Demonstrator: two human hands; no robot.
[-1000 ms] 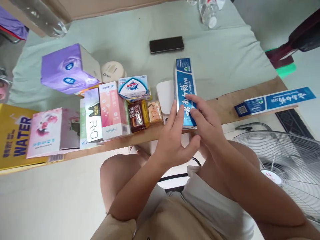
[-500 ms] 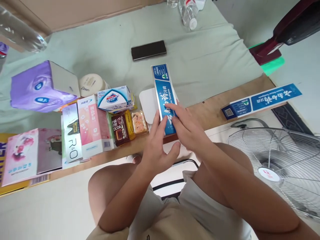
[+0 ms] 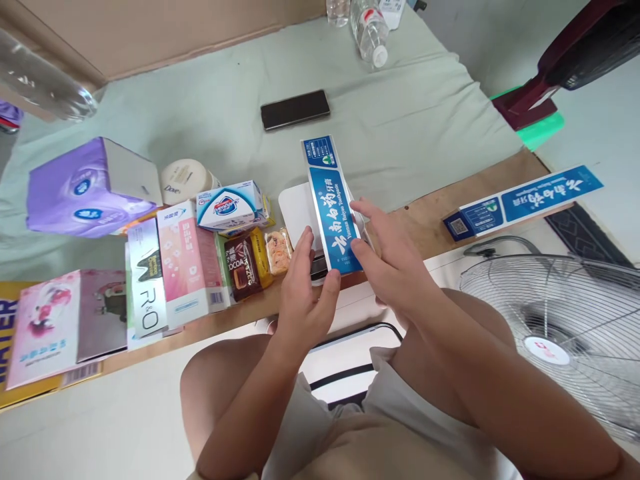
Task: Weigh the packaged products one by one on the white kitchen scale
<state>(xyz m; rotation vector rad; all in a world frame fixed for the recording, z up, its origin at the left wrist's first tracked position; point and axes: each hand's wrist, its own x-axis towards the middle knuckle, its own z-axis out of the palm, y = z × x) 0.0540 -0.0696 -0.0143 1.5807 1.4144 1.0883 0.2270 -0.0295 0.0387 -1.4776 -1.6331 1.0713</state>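
Note:
A blue and white toothpaste box (image 3: 331, 200) lies across a white rounded object (image 3: 299, 207), its long side pointing away from me. A dark panel (image 3: 319, 265) shows on that white object near the table edge; what kind it is I cannot make out. My left hand (image 3: 307, 293) is open at the box's left near corner, thumb and fingers apart, the thumb tip by its lower edge. Along the right side, my right hand (image 3: 387, 257) is open with its fingers spread, the thumb at the box's edge. Neither hand is wrapped round the box.
To the left stand a soap box (image 3: 233, 207), a cocoa pack (image 3: 243, 267), a wrapped biscuit (image 3: 278, 251), a Dove jar (image 3: 185, 181), a pink box (image 3: 183, 257) and purple tissues (image 3: 75, 190). A phone (image 3: 295, 110) lies beyond. A second toothpaste box (image 3: 525, 201) and fan (image 3: 545, 347) are right.
My hands have moved apart from the top of the toothpaste box to its two sides, uncovering its near end and the dark panel. The view has shifted slightly.

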